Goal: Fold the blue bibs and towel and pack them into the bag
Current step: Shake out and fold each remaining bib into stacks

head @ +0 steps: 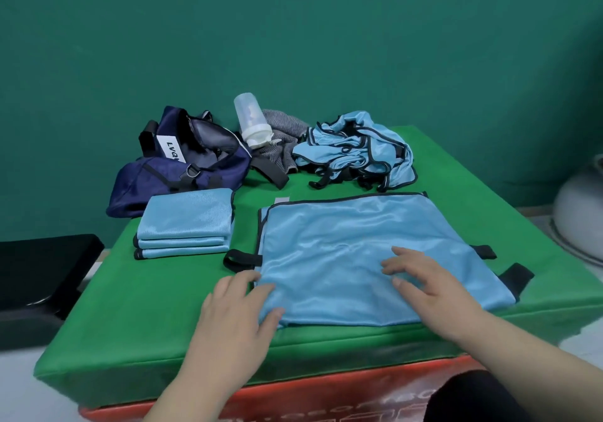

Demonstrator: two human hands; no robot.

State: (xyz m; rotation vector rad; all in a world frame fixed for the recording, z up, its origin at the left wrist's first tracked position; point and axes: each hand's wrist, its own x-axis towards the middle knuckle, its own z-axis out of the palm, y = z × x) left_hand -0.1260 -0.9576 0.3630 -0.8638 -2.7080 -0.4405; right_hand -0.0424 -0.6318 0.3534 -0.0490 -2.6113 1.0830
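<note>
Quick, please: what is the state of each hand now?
Left hand: open, fingers touching the near-left corner of the bib.
Right hand: open, fingers spread on the same bib.

Bare forearms [182, 372] lead to the bare left hand [241, 304] and right hand [424, 288].

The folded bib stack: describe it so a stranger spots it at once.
Start at the green-covered table. On its left, in front of the navy bag, lies the folded bib stack. Unlike the crumpled blue heap at the back right and the bib spread flat in front, it is a neat layered pile.
</note>
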